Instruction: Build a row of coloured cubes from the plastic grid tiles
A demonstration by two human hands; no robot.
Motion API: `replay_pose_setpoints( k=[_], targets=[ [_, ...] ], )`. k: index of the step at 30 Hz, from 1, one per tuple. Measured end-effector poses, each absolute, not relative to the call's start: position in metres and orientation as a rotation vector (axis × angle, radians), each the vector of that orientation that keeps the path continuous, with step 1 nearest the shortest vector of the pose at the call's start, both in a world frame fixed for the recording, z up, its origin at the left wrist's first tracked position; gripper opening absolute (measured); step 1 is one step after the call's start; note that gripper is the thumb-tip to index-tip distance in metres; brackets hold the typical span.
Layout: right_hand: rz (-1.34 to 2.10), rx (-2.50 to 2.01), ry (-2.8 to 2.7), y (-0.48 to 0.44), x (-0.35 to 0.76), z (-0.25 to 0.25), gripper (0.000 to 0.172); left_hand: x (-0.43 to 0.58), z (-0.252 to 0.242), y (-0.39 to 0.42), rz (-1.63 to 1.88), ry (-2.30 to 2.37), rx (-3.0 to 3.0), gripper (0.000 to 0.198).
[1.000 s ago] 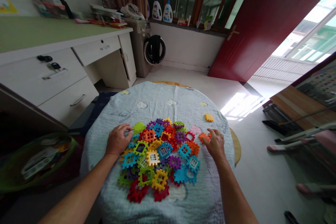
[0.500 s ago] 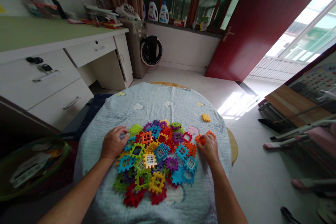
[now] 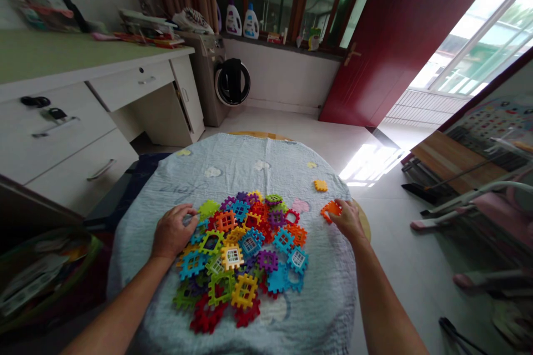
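Note:
A heap of colourful plastic interlocking blocks [image 3: 231,255], many with window-like cut-outs, lies on the cloth-covered round table [image 3: 233,163]. My left hand [image 3: 174,231] rests at the heap's left side, its fingers curved, with a gap between thumb and fingertips and no block visible in it. Over at the table's right edge, my right hand [image 3: 350,221] has thumb and fingers on an orange interlocking block [image 3: 328,211], partly covered by the fingers. A lone yellow block [image 3: 320,185] lies beyond that hand, apart from the heap.
A desk with drawers [image 3: 95,64] stands at the left, beside a washing machine [image 3: 208,77] with its door open. On the lower left is a green basket [image 3: 94,266] of items. A red door [image 3: 400,39] and a pink chair [image 3: 499,211] are at the right.
My right hand has moved right, away from the heap, with the orange block. My left hand stays beside the heap. The whole view has shifted slightly.

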State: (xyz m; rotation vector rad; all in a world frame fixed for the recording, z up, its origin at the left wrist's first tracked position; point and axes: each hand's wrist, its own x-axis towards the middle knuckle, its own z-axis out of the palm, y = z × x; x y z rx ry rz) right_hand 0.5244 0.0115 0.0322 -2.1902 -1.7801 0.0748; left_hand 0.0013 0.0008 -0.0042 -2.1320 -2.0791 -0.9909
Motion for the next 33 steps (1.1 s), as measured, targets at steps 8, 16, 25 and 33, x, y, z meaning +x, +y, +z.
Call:
replay_pose_setpoints(
  k=[8, 16, 25, 33],
  targets=[
    [0.2, -2.221, -1.876, 0.01, 0.514, 0.02, 0.048, 0.0, -0.006, 0.001, -0.969, -2.081, -2.151, 0.023],
    [0.224, -2.264, -1.853, 0.011, 0.52, 0.018, 0.045, -0.001, -0.005, 0.001, -0.98, -2.068, -2.164, 0.024],
    [0.284, -2.425, -1.927, 0.021, 0.506, 0.037, 0.041, -0.003, -0.007, 0.001, -0.984, -2.067, -2.165, 0.024],
    [0.319, -2.089, -2.174, 0.081, 0.472, 0.06, 0.05, -0.004, -0.008, 0.001, -0.979, -2.066, -2.171, 0.024]
  ],
)
